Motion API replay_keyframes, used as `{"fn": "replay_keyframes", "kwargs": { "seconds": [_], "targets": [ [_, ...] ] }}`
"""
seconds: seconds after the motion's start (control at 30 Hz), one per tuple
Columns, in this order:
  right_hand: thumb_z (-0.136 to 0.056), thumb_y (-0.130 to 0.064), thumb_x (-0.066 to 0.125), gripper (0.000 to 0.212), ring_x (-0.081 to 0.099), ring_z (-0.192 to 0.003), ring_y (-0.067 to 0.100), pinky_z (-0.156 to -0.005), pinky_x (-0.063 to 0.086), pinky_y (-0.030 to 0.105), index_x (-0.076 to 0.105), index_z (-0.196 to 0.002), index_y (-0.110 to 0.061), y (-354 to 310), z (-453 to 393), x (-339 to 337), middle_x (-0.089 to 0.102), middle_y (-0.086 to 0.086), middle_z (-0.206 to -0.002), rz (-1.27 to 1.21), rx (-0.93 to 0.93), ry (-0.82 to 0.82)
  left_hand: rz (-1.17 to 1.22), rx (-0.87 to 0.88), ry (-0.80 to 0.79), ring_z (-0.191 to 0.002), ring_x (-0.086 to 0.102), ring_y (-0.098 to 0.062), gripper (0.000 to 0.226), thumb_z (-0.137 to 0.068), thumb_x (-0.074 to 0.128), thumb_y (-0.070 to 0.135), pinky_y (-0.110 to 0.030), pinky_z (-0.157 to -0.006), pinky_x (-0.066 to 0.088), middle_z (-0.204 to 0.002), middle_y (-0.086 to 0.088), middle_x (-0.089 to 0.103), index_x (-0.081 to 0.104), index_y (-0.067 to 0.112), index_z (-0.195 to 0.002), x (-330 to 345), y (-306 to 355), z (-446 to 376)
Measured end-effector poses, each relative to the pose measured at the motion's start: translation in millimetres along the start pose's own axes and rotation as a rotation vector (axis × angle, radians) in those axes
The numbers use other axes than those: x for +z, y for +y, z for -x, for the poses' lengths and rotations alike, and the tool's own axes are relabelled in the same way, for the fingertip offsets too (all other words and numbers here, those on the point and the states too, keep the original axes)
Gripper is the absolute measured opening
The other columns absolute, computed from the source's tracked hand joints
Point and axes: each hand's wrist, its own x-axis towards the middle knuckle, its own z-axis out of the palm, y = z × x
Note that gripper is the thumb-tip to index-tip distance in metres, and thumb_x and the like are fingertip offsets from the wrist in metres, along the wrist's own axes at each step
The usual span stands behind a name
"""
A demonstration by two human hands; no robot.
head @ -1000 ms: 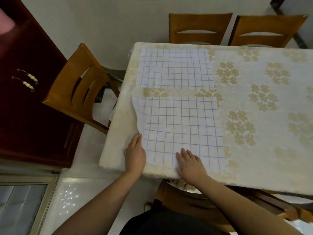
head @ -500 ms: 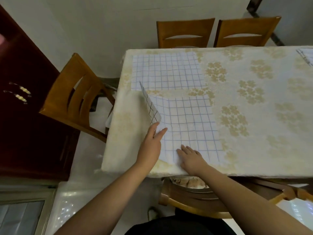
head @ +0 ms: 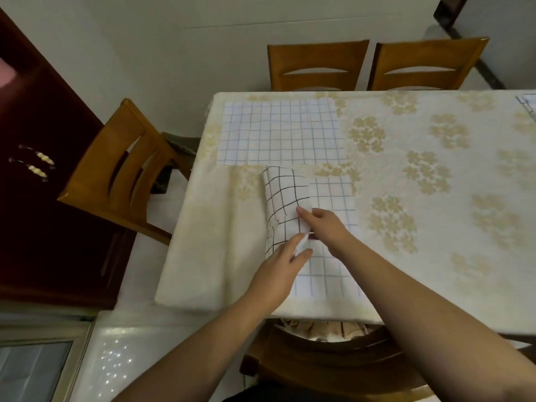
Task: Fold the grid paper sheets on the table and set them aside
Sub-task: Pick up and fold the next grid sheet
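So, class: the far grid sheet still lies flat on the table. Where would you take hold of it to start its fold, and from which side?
Probably its left edge, near the lower-left corner. The far grid sheet lies flat, so only an edge can be lifted, and that one sits by the table edge, nearest the left hand. Come from the left and pinch it up.

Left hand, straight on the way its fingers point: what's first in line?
Probably the right hand. The left hand points up-right, pinching the turned-over flap of the near white grid paper sheet, and the right hand's fingers grip the same flap just ahead. Depth is unclear.
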Motion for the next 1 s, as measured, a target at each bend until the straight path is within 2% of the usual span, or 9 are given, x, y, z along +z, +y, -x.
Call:
{"fn": "replay_keyframes", "kwargs": {
  "seconds": [0.03,0.1,0.17,0.3,0.37,0.43,0.57,0.83,1.0],
  "targets": [
    [-0.089,-0.044,0.063,0.042,0.070,-0.089,0.027,-0.081,0.057,0.042,0.069,-0.094,-0.003,2,-7,-4,0.073,0.011,-0.091,0.076,-0.011,0.056,-0.035,-0.033,0.024,-0.126,0.045,0.005,0.044,-0.094,0.046,0.051,-0.013,-0.099,0.043,-0.147,0.014,0.031,0.036,0.047,-0.137,2,6,-4],
    [-0.089,-0.037,0.063,0.038,0.066,-0.080,0.028,-0.071,0.054,0.038,0.066,-0.084,0.000,9,-21,-16,0.069,0.011,-0.083,0.268,-0.026,0.163,-0.237,0.165,-0.013,-0.120,0.053,-0.007,0.054,-0.085,0.066,0.026,-0.022,-0.082,0.055,-0.147,0.006,0.032,0.044,0.034,-0.134,25,2,-11],
    [-0.090,-0.033,0.062,0.034,0.059,-0.074,0.027,-0.063,0.044,0.032,0.061,-0.079,-0.001,17,-28,-32,0.064,0.011,-0.078,0.341,-0.014,0.220,-0.327,0.354,-0.054,-0.120,0.050,-0.020,0.055,-0.086,0.064,0.019,-0.034,-0.089,0.053,-0.148,-0.005,0.036,0.045,0.022,-0.137,40,3,-20],
    [-0.087,-0.034,0.064,0.035,0.052,-0.071,0.025,-0.065,0.040,0.032,0.060,-0.079,-0.001,45,-38,-70,0.056,0.011,-0.077,0.321,0.047,0.249,-0.371,0.404,0.025,-0.130,0.044,-0.026,0.052,-0.098,0.044,0.036,-0.038,-0.106,0.035,-0.149,-0.010,0.040,0.031,0.021,-0.147,45,7,-25],
    [-0.085,-0.027,0.065,0.034,0.042,-0.061,0.022,-0.061,0.034,0.033,0.048,-0.064,-0.006,56,-39,-86,0.044,0.009,-0.065,0.261,0.061,0.255,-0.374,0.328,-0.013,-0.133,0.041,-0.023,0.053,-0.099,0.040,0.039,-0.036,-0.108,0.033,-0.151,-0.006,0.037,0.028,0.023,-0.148,50,1,-27],
    [-0.086,-0.018,0.065,0.037,0.042,-0.055,0.022,-0.060,0.042,0.035,0.043,-0.057,-0.015,64,-40,-99,0.044,0.004,-0.058,0.185,0.072,0.247,-0.359,0.241,-0.037,-0.136,0.036,-0.019,0.052,-0.100,0.034,0.042,-0.036,-0.110,0.031,-0.154,-0.001,0.033,0.025,0.026,-0.149,53,-7,-30],
    [-0.090,-0.013,0.064,0.007,0.060,-0.064,0.019,-0.072,0.057,0.037,0.065,-0.083,-0.012,77,-43,-109,0.063,0.001,-0.076,0.148,0.063,0.224,-0.318,0.039,-0.040,-0.141,0.029,-0.017,0.053,-0.101,0.026,0.044,-0.037,-0.113,0.031,-0.155,-0.002,0.032,0.030,0.023,-0.149,63,-27,-40],
    [-0.091,-0.022,0.060,0.007,0.060,-0.069,0.019,-0.066,0.050,0.030,0.065,-0.088,-0.020,85,-60,-118,0.064,-0.001,-0.074,0.263,0.030,0.265,0.119,-0.693,0.294,-0.131,0.043,-0.023,0.040,-0.103,0.039,0.019,-0.026,-0.108,0.029,-0.142,-0.013,0.044,0.044,0.010,-0.141,66,-65,-63],
    [-0.092,-0.018,0.059,0.005,0.058,-0.073,0.017,-0.061,0.041,0.024,0.063,-0.094,-0.018,81,-70,-125,0.064,0.000,-0.080,0.382,0.024,0.283,0.116,-0.717,0.265,-0.106,0.059,-0.019,0.028,-0.099,0.048,0.016,-0.022,-0.090,0.040,-0.119,-0.007,0.062,0.061,0.013,-0.124,59,-76,-77]
  ]
}}
